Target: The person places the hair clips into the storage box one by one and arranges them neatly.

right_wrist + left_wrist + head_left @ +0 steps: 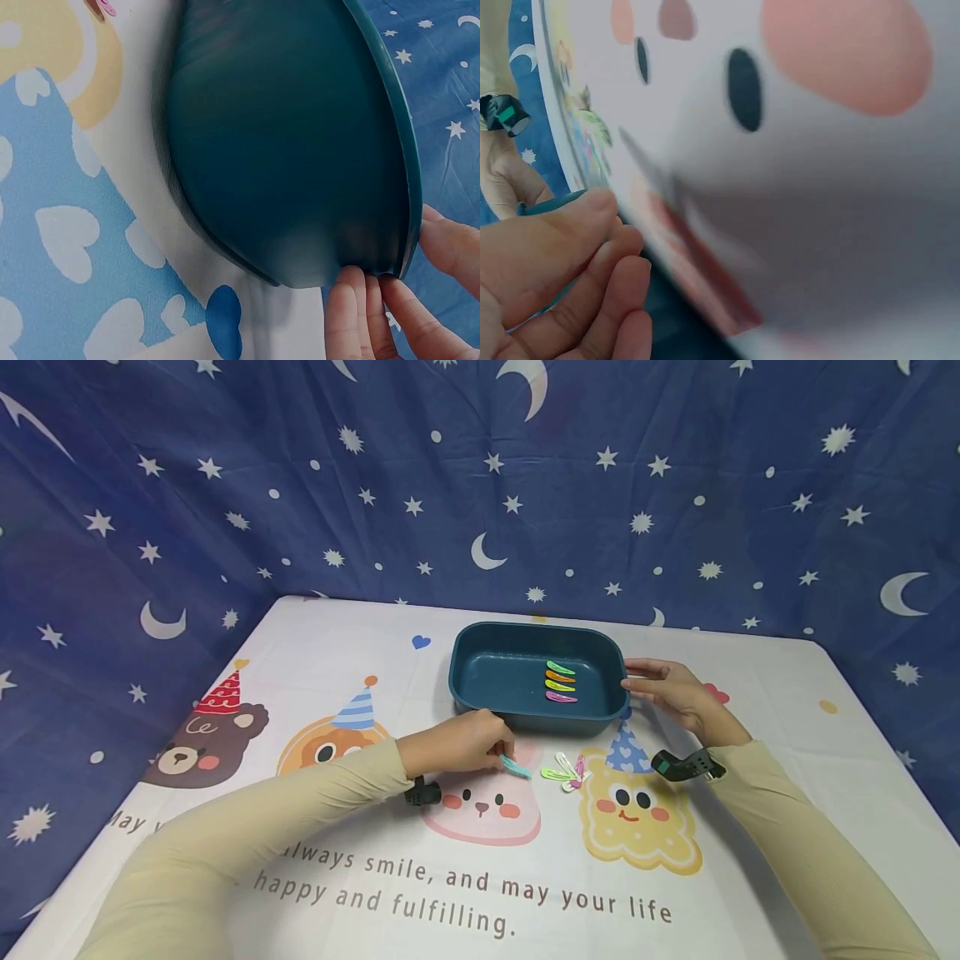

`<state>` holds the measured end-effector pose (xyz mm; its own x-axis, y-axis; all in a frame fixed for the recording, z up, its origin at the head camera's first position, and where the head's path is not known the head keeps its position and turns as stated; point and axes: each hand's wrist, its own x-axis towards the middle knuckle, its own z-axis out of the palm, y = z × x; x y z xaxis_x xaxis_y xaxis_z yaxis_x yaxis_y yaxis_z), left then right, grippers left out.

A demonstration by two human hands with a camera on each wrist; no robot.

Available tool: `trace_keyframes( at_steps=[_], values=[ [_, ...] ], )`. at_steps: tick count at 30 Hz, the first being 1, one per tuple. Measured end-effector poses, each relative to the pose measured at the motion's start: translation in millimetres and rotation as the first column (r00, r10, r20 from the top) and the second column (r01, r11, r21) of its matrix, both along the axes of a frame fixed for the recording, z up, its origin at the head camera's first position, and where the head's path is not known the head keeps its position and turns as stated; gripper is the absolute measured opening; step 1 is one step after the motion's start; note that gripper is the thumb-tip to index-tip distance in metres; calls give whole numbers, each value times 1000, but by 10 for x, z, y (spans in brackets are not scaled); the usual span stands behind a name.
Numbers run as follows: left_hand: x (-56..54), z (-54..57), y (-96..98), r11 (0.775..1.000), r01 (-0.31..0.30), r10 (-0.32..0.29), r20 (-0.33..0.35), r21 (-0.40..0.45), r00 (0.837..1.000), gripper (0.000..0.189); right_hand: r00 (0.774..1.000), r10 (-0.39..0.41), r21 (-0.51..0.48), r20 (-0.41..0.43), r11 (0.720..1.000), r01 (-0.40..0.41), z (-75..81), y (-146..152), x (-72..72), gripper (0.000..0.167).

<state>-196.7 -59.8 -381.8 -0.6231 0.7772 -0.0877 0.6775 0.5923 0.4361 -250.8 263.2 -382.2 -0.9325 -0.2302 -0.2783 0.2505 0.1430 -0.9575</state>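
My left hand [465, 743] pinches a light blue hair clip [515, 767] between thumb and fingers, just above the cloth in front of the bin. In the left wrist view the curled fingers [626, 289] largely hide that clip. At the right end of a dark teal bin [495, 692], my right hand [678, 693] grips the rim. The right wrist view shows its fingertips [360, 289] against the bin's outer wall, with the thumb at the rim. Inside the bin several hair clips [560, 686] lie in a row: green, orange, yellow and purple.
A small loose pile of hair clips [570, 773], white, yellow-green and pink, lies on the tablecloth [360, 918] between the hands. Behind the table hangs a blue curtain [420, 460] with moons and stars. Each wrist wears a dark camera band [686, 766].
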Motion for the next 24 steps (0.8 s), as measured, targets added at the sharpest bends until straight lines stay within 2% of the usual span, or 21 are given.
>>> trace_keyframes(
  at_steps=[4, 8, 12, 13, 17, 24],
  values=[
    [-1, 93, 7, 1000, 14, -14, -23, 5, 1000, 8, 1000, -2, 9, 2, 1000, 2, 21, -11, 16, 60],
    [-11, 225, 8, 1000, 18, -18, -46, 1, 999, 9, 1000, 0, 15, -1, 1000, 0, 24, -14, 19, 67],
    [-42, 365, 4, 1000, -3, 3, -40, -9, 999, 9, 999, 17, 1, -28, 1000, -17, 5, -1, 20, 71],
    [-55, 397, 2, 1000, -6, 5, -41, -9, 999, 9, 999, 21, -33, -33, 999, -22, -2, 6, 21, 67],
    [-130, 524, 6, 1000, -12, 13, -48, 3, 999, 9, 999, 23, -47, -42, 999, -25, -13, 13, 17, 63],
    [-304, 736, 69, 1000, -13, 15, -73, 22, 997, 12, 1000, 3, 29, 6, 1000, -3, 18, -25, -1, 66]
  ],
)
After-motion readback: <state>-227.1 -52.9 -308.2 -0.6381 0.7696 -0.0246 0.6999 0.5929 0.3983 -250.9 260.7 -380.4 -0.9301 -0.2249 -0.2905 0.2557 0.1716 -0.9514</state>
